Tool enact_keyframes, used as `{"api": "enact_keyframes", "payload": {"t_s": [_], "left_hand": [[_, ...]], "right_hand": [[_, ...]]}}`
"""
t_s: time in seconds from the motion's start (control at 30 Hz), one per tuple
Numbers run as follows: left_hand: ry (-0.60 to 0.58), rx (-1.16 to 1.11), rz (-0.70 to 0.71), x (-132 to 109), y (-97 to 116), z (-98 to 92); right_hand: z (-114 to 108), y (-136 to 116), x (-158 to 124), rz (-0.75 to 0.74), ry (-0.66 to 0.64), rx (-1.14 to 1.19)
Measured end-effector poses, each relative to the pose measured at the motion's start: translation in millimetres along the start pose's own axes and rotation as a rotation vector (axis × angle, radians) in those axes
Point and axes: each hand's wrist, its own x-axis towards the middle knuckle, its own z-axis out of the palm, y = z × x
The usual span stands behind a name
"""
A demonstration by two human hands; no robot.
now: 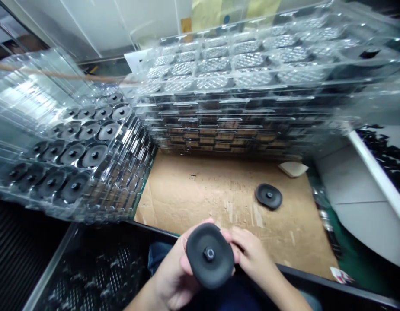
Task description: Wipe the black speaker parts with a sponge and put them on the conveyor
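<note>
A black rounded-square part (216,270) with a small raised hub in its middle faces the camera at the bottom centre. My left hand (177,272) holds it from the left and underneath, its fingers partly hidden behind the part. At the part's right edge, my right hand (250,250) has its fingers bent against the rim; their tips are partly hidden. A similar black part (268,196) lies flat on the brown cardboard (187,190), beyond my right hand.
Stacked clear trays (219,114) stand behind the cardboard. Another tray stack (117,172) at the left holds several black parts. A pale piece (293,169) lies at the cardboard's back right. A white bin (368,172) with small black pieces is at the right.
</note>
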Motion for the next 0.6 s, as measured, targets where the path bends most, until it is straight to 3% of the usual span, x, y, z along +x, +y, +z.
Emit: {"api": "enact_keyframes", "payload": {"t_s": [0.07,0.17,0.23,0.33,0.37,0.47,0.6], "left_hand": [[-0.019,0.0,-0.01,0,-1,1.0],[-0.053,-0.032,0.0,0,-6,-1.3],[-0.012,0.02,-0.012,-1,-9,-4.2],[0.091,0.12,-0.02,-1,-13,-6.2],[0.11,0.135,-0.021,0,-13,-5.9],[0.1,0.141,-0.036,-1,-13,-3.7],[-0.031,0.138,-0.004,-3,-13,-5.9]], "right_hand": [[-5,-5,-2,0.021,0.012,-0.007],[-29,-37,3,0.021,0.156,-0.04],[-44,-67,9,-0.145,0.239,-0.079],[-52,-96,21,-0.491,0.074,-0.122],[-53,-100,26,-0.517,0.003,-0.154],[-56,-101,36,-0.41,-0.121,-0.277],[-48,-103,31,-0.507,-0.038,-0.2]]}}
